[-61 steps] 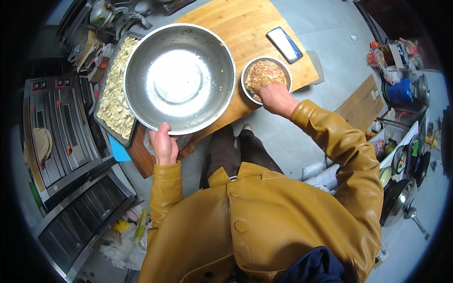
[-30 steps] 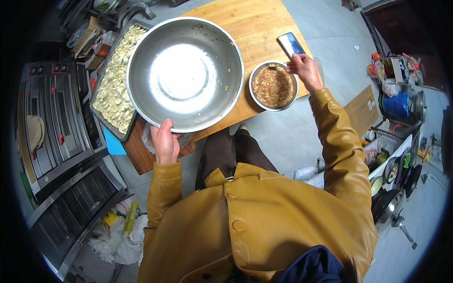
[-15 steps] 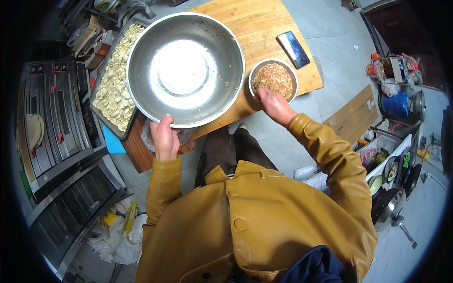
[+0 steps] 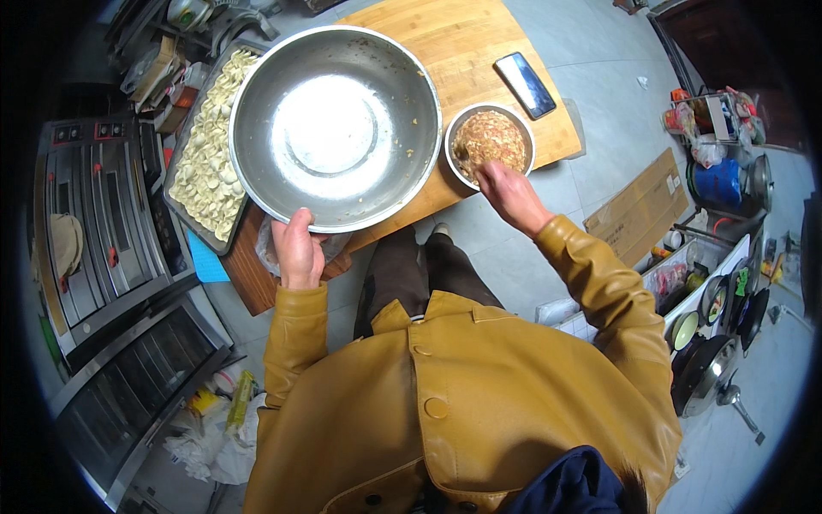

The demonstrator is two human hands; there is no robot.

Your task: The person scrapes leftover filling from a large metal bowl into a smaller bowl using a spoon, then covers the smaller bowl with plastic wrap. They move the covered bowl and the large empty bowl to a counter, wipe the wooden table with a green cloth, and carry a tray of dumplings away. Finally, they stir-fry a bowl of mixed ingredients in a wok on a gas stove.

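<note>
My left hand (image 4: pixel 298 248) grips the near rim of a large steel bowl (image 4: pixel 377 163), thumb on top. The bowl is tilted toward me, and only a few yellowish scraps cling inside. At the right, my right hand (image 4: pixel 512 193) is closed over the near rim of a smaller metal bowl (image 4: pixel 448 146). What looks like a spoon (image 4: pixel 463 154) reaches from its fingers into the minced filling (image 4: pixel 490 137), mostly hidden. Left of the large bowl, partly behind it, lies a dark tray (image 4: pixel 181 206) heaped with small pale folded dumplings (image 4: pixel 210 154).
Both bowls are over a wooden table (image 4: pixel 462 43). A phone (image 4: pixel 525 86) lies beyond the small bowl. An oven (image 4: pixel 111 214) stands at the left. Flattened cardboard (image 4: pixel 638 210) lies on the floor at the right, near a rack with pans (image 4: pixel 711 368).
My right hand has shifted slightly right and drawn back a little from the filling, whose left side now shows a dark utensil tip. My left hand and the large bowl stay nearly still.
</note>
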